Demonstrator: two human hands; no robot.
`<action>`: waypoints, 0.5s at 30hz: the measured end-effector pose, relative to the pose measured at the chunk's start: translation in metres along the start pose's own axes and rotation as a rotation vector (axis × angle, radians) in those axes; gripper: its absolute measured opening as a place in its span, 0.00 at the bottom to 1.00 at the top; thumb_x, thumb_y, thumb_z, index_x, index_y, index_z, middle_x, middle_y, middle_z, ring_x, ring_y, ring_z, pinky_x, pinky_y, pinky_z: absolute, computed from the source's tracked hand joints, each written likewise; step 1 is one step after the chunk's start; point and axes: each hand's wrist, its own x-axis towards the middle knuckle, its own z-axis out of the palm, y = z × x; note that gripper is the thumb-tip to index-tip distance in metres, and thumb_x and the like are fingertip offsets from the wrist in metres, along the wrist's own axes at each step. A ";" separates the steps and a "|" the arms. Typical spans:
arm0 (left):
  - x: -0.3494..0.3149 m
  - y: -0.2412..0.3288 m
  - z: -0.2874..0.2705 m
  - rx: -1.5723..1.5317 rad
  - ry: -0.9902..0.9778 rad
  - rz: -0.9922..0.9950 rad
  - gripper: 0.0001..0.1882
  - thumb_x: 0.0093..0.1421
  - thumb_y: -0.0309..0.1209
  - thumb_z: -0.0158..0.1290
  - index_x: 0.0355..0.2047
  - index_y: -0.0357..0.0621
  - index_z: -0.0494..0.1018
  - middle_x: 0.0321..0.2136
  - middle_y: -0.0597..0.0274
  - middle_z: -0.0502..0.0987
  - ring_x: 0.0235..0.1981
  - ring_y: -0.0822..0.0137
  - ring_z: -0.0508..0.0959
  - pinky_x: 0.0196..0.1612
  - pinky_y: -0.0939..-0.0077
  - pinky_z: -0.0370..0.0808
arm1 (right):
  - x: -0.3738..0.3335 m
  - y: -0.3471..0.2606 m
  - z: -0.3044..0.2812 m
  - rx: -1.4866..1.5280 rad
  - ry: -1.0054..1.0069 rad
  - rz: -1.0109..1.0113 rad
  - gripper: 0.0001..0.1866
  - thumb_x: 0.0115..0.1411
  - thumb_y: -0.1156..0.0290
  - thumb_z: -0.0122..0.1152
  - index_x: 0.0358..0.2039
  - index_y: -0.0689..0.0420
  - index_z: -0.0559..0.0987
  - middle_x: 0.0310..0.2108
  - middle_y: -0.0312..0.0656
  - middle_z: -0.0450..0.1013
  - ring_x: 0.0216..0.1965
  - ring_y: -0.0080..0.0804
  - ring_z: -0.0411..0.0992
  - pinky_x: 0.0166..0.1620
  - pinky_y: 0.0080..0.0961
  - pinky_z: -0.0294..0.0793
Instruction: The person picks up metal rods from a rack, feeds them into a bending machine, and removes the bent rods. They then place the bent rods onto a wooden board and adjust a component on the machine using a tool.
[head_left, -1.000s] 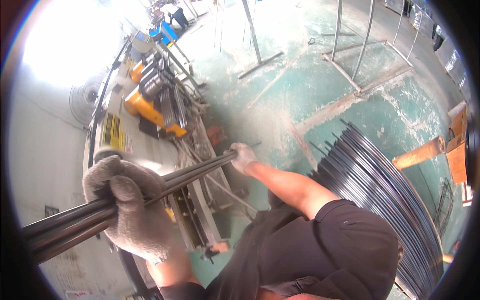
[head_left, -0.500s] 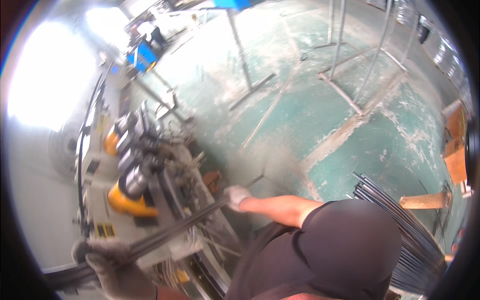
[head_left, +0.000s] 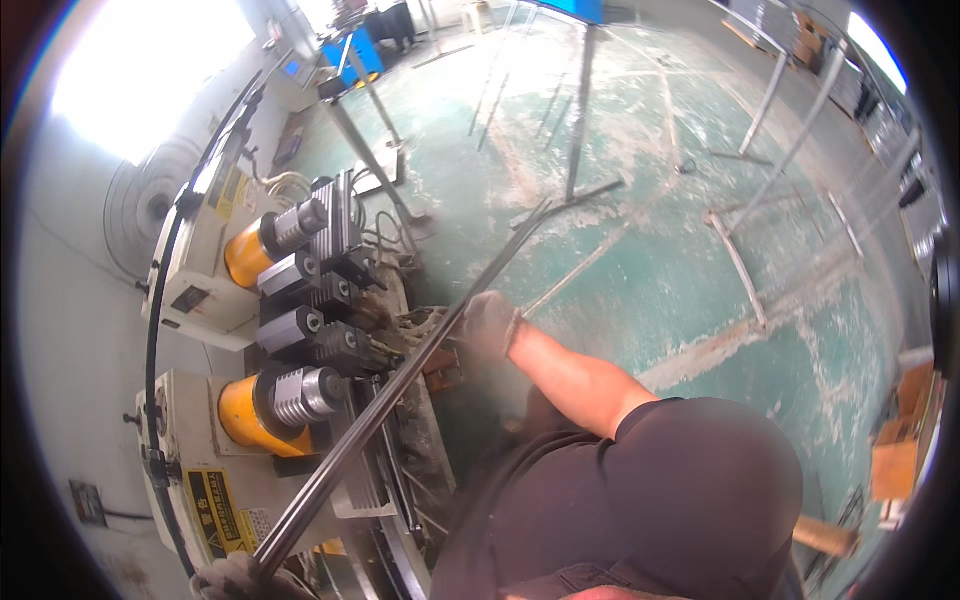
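1. Floor (head_left: 690, 270), green and worn, spreads ahead and to the right of the right grip (head_left: 490, 325).
2. Cream-housed machine (head_left: 190, 430) stands left of the right grip and ahead of the left grip (head_left: 245, 580), with orange drums (head_left: 250, 412) and ridged steel rollers (head_left: 300, 395) along it.
3. Bundle of long dark rods (head_left: 378, 410) spans both grips. Its long axis slants from the left grip, forward and rightward, past the right grip to a free far end. The right grip is nearer that end; the left is at the near end. Part of the span passes across the view of the machine; whether they touch cannot be told.
4. Right grip, gloved and blurred, clasps the bundle from its right side along the span.
5. Left grip, also gloved, is closed around the rods, partly cut off by the lower rim of the view.
6. Black-and-yellow plate (head_left: 213, 510) on the housing, just ahead of the left grip, bears bold characters in a notice layout.
7. Pale sticker (head_left: 257, 522), right of that plate, has print too small to read.
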 end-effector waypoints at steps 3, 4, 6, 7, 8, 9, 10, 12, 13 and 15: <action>0.006 -0.009 -0.011 0.691 0.223 0.377 0.16 0.78 0.35 0.55 0.32 0.40 0.75 0.27 0.59 0.73 0.28 0.62 0.74 0.37 0.63 0.79 | 0.062 -0.013 0.023 0.041 0.000 0.098 0.11 0.72 0.79 0.51 0.47 0.74 0.76 0.45 0.57 0.79 0.52 0.59 0.80 0.64 0.66 0.80; 0.007 -0.022 -0.002 0.681 0.351 0.415 0.15 0.78 0.35 0.55 0.33 0.40 0.74 0.26 0.59 0.72 0.29 0.61 0.74 0.38 0.62 0.80 | 0.086 -0.017 0.027 0.029 0.038 0.143 0.10 0.73 0.79 0.51 0.47 0.73 0.77 0.45 0.57 0.79 0.52 0.58 0.80 0.64 0.65 0.81; 0.014 -0.012 -0.043 0.680 0.473 0.386 0.16 0.79 0.37 0.55 0.55 0.36 0.74 0.35 0.63 0.76 0.34 0.67 0.74 0.52 0.69 0.78 | 0.120 -0.035 0.032 0.025 0.062 0.186 0.10 0.77 0.77 0.51 0.48 0.71 0.78 0.44 0.55 0.80 0.51 0.56 0.81 0.61 0.61 0.83; 0.004 -0.021 -0.058 0.667 0.470 0.338 0.16 0.79 0.36 0.56 0.55 0.35 0.74 0.36 0.62 0.76 0.36 0.65 0.75 0.55 0.67 0.78 | 0.135 -0.045 0.032 -0.092 0.063 0.161 0.10 0.78 0.75 0.54 0.49 0.70 0.78 0.43 0.53 0.81 0.48 0.55 0.82 0.58 0.58 0.86; -0.009 -0.027 -0.046 0.684 0.471 0.301 0.16 0.79 0.36 0.56 0.55 0.35 0.74 0.37 0.61 0.77 0.38 0.63 0.77 0.58 0.65 0.78 | 0.145 -0.048 0.041 -0.116 0.149 0.183 0.09 0.78 0.75 0.55 0.49 0.69 0.78 0.43 0.53 0.81 0.47 0.53 0.83 0.57 0.56 0.86; -0.015 -0.037 -0.044 0.670 0.455 0.264 0.15 0.78 0.35 0.57 0.55 0.35 0.74 0.38 0.61 0.77 0.40 0.62 0.78 0.61 0.63 0.78 | 0.157 -0.055 0.052 -0.153 0.217 0.177 0.09 0.78 0.75 0.57 0.48 0.69 0.79 0.43 0.53 0.81 0.47 0.52 0.83 0.56 0.54 0.87; -0.023 -0.022 -0.061 0.547 0.191 0.148 0.17 0.78 0.35 0.57 0.56 0.34 0.73 0.42 0.58 0.78 0.47 0.58 0.81 0.63 0.60 0.78 | 0.176 -0.061 0.048 -0.207 0.259 0.178 0.08 0.77 0.74 0.60 0.47 0.67 0.79 0.42 0.51 0.82 0.43 0.50 0.84 0.52 0.51 0.89; -0.044 -0.031 -0.058 0.546 0.370 0.263 0.19 0.77 0.37 0.58 0.57 0.33 0.73 0.43 0.58 0.78 0.49 0.58 0.81 0.63 0.59 0.78 | 0.198 -0.068 0.062 -0.335 0.250 0.181 0.09 0.76 0.71 0.62 0.48 0.66 0.79 0.40 0.51 0.82 0.43 0.51 0.83 0.53 0.53 0.88; -0.058 -0.035 -0.057 0.546 0.464 0.315 0.20 0.77 0.37 0.59 0.57 0.32 0.73 0.43 0.57 0.78 0.50 0.58 0.81 0.63 0.58 0.78 | 0.203 -0.073 0.070 -0.399 0.252 0.183 0.10 0.76 0.70 0.63 0.48 0.65 0.79 0.40 0.51 0.82 0.43 0.51 0.83 0.53 0.55 0.87; -0.092 -0.012 -0.081 0.655 0.527 0.253 0.23 0.76 0.39 0.59 0.58 0.30 0.73 0.45 0.52 0.80 0.51 0.57 0.82 0.63 0.56 0.79 | 0.220 -0.089 0.086 -0.472 0.274 0.245 0.10 0.75 0.70 0.65 0.46 0.65 0.80 0.37 0.49 0.81 0.38 0.47 0.83 0.46 0.49 0.89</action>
